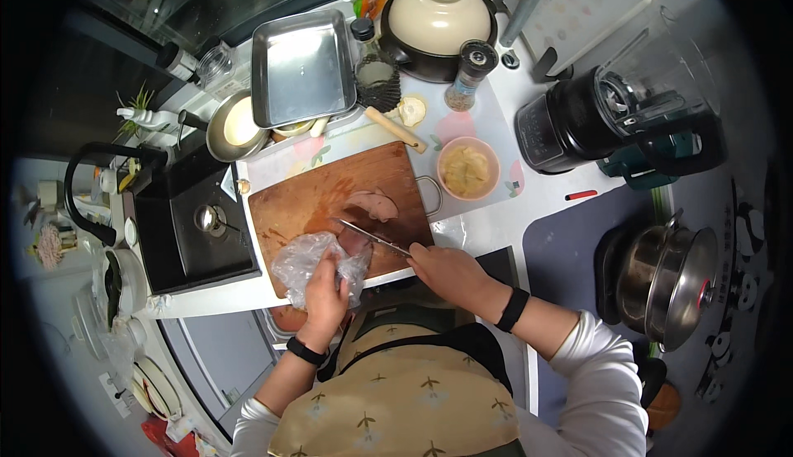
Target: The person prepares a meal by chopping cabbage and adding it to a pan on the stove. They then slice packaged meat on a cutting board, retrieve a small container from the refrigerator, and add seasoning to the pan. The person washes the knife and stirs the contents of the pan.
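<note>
A wooden cutting board with a metal handle lies before me, its surface wet and stained. My left hand grips a clear plastic bag at the board's near edge. From the bag's mouth shows a piece of dark pinkish meat. My right hand is closed around the handle of a knife, whose blade reaches left over that meat; whether it touches is hard to tell. Beyond the blade, pale pink slices of meat lie flat on the board.
A pink bowl of yellowish food stands right of the board, near a wooden-handled tool. Behind are a steel tray, a lidded pot and a grinder. A black sink is left; a blender and steel pot stand right.
</note>
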Demonstrator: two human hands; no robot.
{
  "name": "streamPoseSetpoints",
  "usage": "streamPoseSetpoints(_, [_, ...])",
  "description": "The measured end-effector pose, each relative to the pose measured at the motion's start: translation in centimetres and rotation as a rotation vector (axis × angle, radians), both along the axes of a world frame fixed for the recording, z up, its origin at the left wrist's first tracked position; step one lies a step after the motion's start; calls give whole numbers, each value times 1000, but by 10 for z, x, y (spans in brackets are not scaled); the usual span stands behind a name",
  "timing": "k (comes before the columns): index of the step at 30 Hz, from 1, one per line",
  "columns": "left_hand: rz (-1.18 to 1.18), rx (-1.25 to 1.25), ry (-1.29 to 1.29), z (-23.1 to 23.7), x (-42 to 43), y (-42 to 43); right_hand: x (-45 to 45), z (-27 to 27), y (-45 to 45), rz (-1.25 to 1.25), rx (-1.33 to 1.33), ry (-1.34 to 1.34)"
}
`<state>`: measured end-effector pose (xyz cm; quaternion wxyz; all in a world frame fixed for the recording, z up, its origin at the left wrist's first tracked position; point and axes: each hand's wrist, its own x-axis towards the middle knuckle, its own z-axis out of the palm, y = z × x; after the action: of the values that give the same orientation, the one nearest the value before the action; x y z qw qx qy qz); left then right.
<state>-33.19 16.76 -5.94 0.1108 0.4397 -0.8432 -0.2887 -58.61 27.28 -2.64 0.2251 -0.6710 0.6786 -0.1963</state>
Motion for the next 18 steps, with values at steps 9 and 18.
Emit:
streamPoseSetpoints(9, [14, 10, 37, -2, -3, 1, 4, 8, -20, 48, 126, -7])
streamPoseSetpoints(18, [30, 13, 40, -2, -5, 2, 19, 5, -45, 70, 196, 53])
